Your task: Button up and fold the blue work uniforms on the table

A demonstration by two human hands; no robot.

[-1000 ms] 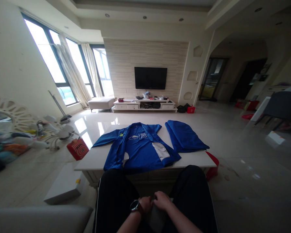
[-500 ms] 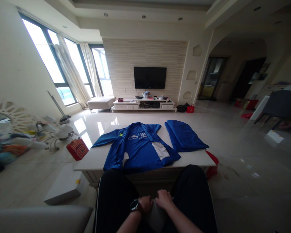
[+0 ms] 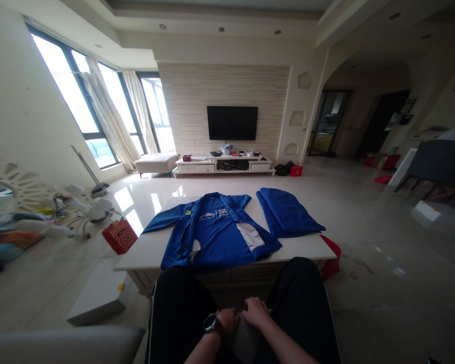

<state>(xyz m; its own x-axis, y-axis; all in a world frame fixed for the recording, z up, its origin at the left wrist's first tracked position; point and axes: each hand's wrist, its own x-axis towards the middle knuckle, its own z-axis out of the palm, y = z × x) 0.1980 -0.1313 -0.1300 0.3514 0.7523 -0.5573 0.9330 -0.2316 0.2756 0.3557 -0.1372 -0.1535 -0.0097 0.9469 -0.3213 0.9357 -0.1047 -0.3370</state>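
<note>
My left hand (image 3: 227,319), with a watch (image 3: 210,322) on its wrist, rests low between my knees with its fingers curled. Beside it and a little apart lies my right hand (image 3: 256,310), its fingers bent downward. Both are at the front of a grey seat (image 3: 245,336); what the fingers close on, if anything, is hidden. Beyond my knees, a blue jacket (image 3: 220,232) with white patches and a printed logo lies spread open on a white coffee table (image 3: 140,253). To its right is a folded blue garment (image 3: 288,212). Neither hand touches the clothes.
On the floor to the left are a white box (image 3: 98,293) and a red patterned bag (image 3: 119,236). A red stool-like object (image 3: 331,258) shows past the table's right end. Farther off stand a TV cabinet (image 3: 197,167) and a dark chair (image 3: 436,164).
The whole view has shifted very slightly to the left. Both hands and the clothes stay in place.
</note>
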